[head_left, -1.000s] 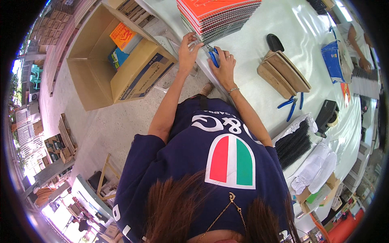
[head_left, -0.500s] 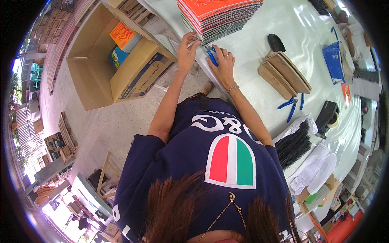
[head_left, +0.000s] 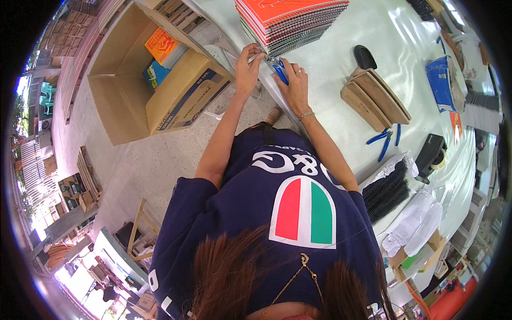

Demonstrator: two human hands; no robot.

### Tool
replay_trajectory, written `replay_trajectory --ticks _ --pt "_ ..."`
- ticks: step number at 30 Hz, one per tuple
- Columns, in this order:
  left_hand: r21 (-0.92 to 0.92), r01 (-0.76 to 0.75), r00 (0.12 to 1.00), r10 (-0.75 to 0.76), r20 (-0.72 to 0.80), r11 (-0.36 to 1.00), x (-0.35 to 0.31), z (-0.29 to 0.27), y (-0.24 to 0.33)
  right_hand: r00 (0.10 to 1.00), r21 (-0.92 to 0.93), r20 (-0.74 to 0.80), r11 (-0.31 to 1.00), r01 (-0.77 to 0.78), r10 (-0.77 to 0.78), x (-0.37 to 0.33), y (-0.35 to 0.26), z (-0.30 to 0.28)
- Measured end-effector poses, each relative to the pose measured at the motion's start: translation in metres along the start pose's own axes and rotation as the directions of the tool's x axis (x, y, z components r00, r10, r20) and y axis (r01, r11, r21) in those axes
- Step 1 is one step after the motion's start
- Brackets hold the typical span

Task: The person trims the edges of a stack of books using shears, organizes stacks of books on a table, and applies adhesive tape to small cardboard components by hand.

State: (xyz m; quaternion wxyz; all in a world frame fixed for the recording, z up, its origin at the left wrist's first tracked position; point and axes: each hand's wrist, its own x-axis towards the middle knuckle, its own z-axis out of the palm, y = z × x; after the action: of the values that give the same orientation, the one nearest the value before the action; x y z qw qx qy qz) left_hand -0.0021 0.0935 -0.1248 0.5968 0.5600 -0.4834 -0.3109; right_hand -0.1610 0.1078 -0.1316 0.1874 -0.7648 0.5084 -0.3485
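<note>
A stack of spiral-bound notebooks (head_left: 298, 24) with orange-red covers lies at the table's far left edge, its dark coils facing me. At the stack's near corner, my left hand (head_left: 247, 69) is closed in a pinch, and whatever its fingertips hold is too small to make out. Close beside it, my right hand (head_left: 294, 85) grips blue-handled pliers (head_left: 280, 72). The jaws point at that same corner, next to my left fingertips, and are partly hidden there.
Left of the table stands an open cardboard box (head_left: 186, 98) with books inside. On the table to the right are brown boards (head_left: 376, 98), a black stapler-like object (head_left: 365, 57), more blue pliers (head_left: 384, 141), a bundle of black coils (head_left: 389, 192) and a blue container (head_left: 439, 82).
Both hands and the pliers stay at the stack's corner with hardly any shift. In the background at the far right, another person has changed position.
</note>
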Motion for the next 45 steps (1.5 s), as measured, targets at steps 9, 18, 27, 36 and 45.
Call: replay_trajectory --ticks 9,18,27,36,45 --pt "0.061 -0.006 1.000 0.007 -0.008 0.998 0.001 -0.001 0.002 0.889 0.313 0.388 0.872 -0.376 0.244 0.019 0.013 -0.009" --pt "0.030 -0.017 1.000 0.016 0.013 0.999 0.000 -0.004 0.001 0.992 -0.145 -0.091 0.985 -0.097 0.084 0.000 -0.008 0.002" --pt "-0.071 0.034 0.999 -0.033 0.019 0.997 0.002 -0.002 0.003 0.996 -0.135 -0.077 0.989 -0.060 0.050 0.002 -0.005 0.018" --pt "-0.032 -0.001 1.000 0.002 0.029 0.999 0.003 -0.004 0.003 0.995 -0.147 -0.074 0.987 -0.072 0.062 0.007 -0.005 0.021" --pt "-0.040 0.007 1.000 -0.006 0.030 0.999 0.003 -0.003 0.002 0.995 -0.123 -0.088 0.990 -0.066 0.056 0.007 -0.005 0.022"
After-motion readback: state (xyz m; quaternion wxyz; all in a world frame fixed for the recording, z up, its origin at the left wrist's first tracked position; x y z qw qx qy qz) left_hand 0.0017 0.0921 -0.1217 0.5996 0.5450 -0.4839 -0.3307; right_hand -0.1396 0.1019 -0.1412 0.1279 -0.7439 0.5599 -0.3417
